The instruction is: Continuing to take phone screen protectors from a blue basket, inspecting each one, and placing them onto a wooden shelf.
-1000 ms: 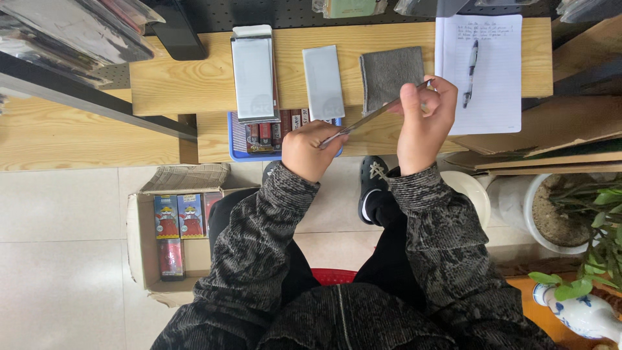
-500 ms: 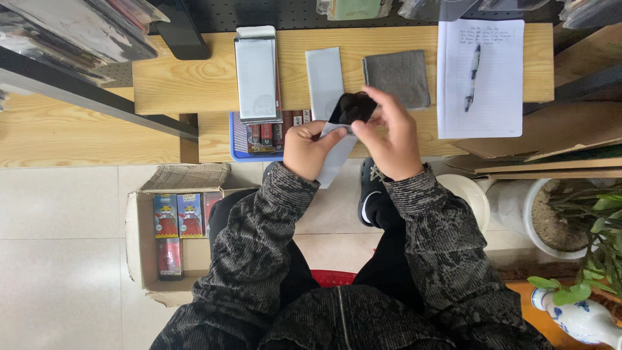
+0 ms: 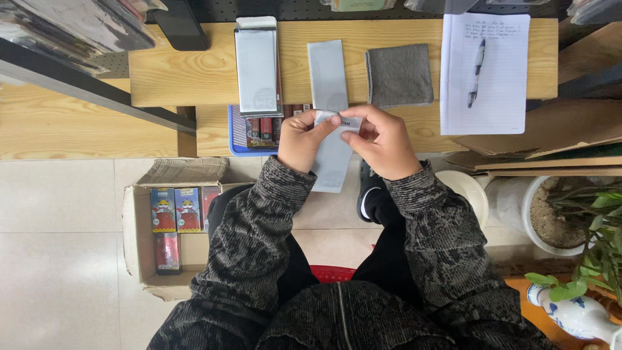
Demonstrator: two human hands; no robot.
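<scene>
Both hands meet above the edge of the wooden table (image 3: pixel 194 78); the left hand (image 3: pixel 301 139) and the right hand (image 3: pixel 382 139) pinch together the top end of a thin pale strip (image 3: pixel 332 165), which hangs down between them; it looks light, flexible and probably slippery, so the safest hold seems at its edges; a grey cloth (image 3: pixel 400 74) lies beyond.

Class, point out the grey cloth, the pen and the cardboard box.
Grey cloth (image 3: pixel 400 75), head view, middle of the fabric.
Pen (image 3: pixel 477 72), head view, middle of the barrel.
Cardboard box (image 3: pixel 133 233), head view, left wall.
</scene>
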